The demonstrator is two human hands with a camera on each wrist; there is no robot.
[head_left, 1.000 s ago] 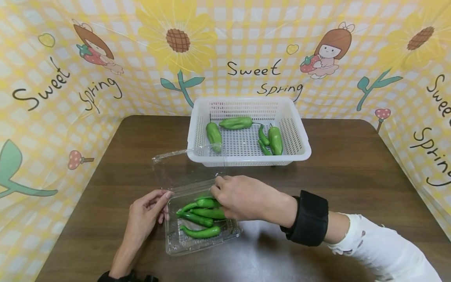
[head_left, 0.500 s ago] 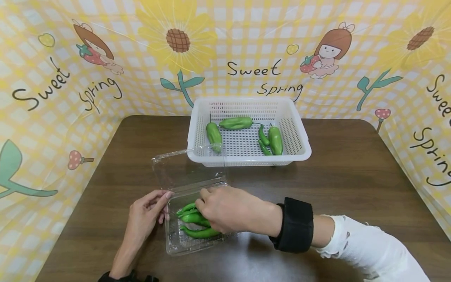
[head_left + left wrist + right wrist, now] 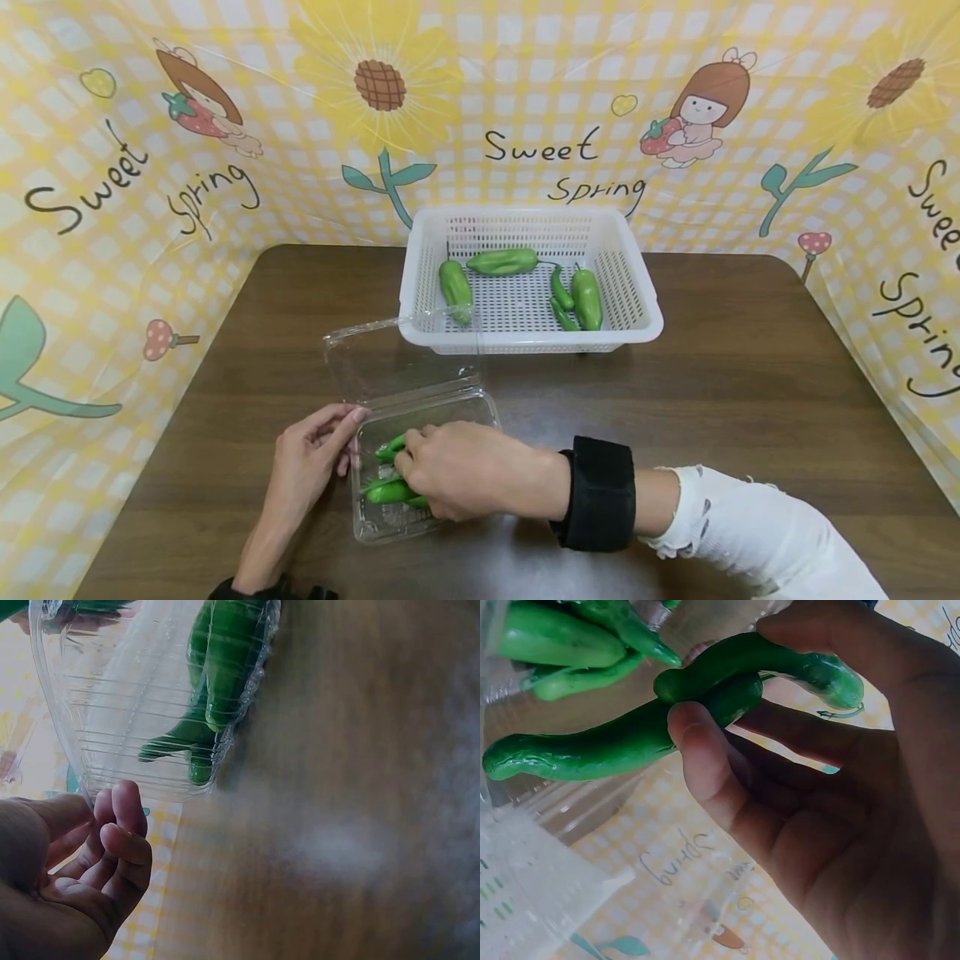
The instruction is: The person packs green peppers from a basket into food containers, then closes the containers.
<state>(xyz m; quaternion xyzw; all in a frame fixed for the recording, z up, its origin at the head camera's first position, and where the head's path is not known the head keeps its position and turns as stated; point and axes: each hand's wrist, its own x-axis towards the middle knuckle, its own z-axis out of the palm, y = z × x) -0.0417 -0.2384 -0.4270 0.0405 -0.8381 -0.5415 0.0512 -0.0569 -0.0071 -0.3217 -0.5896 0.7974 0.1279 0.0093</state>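
Observation:
A clear plastic clamshell box (image 3: 491, 412) stands on the brown table with its lid (image 3: 401, 358) tilted back. Green peppers (image 3: 384, 492) lie inside it. My right hand (image 3: 408, 471) reaches into the box and grips two of the peppers (image 3: 630, 739) between thumb and fingers; other peppers (image 3: 551, 637) lie beside them in the right wrist view. My left hand (image 3: 348, 437) rests at the box's left edge, fingers loosely curled and holding nothing. In the left wrist view that hand (image 3: 120, 817) has a fingertip at the box rim (image 3: 150, 791).
A white perforated basket (image 3: 525, 340) stands just behind the box and holds several green peppers (image 3: 455, 287). A yellow printed backdrop (image 3: 225, 125) surrounds the table on three sides. Bare brown tabletop (image 3: 750, 375) lies to the right.
My right hand has slid left and toward me from the box's far right corner into the box and closed round peppers. The left hand and the box have stayed put.

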